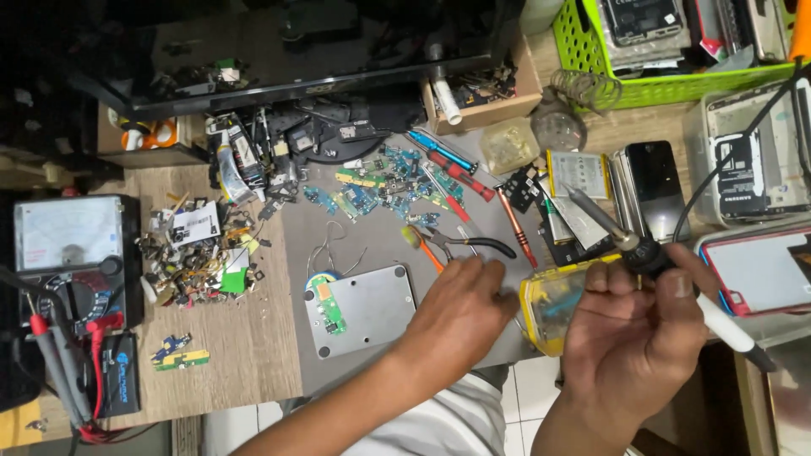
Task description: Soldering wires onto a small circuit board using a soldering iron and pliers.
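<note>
Head view, looking down on a crowded repair tabletop (253,338). The right hand (629,338) is at the near right, its grip clenched around the dark handle of a soldering iron (642,253), thumb and fingers wrapped on it; the metal tip points up and left, ending over a flat battery (579,173), and the white rear of the handle runs down to the right. The left hand (460,317) rests near the middle with knuckles up and fingers curled under; I cannot tell whether its grip holds anything. Just right of it, between the two hands, lies a yellow-framed clear case (549,308). Just left of the left hand lies a grey metal plate (367,308) with a small green circuit board (329,308) at its left edge. Beyond the left hand are orange-handled pliers (448,245) and an orange screwdriver (515,228). An analogue multimeter (68,253) sits at the far left, and a green basket (667,84) stands far right.
</note>
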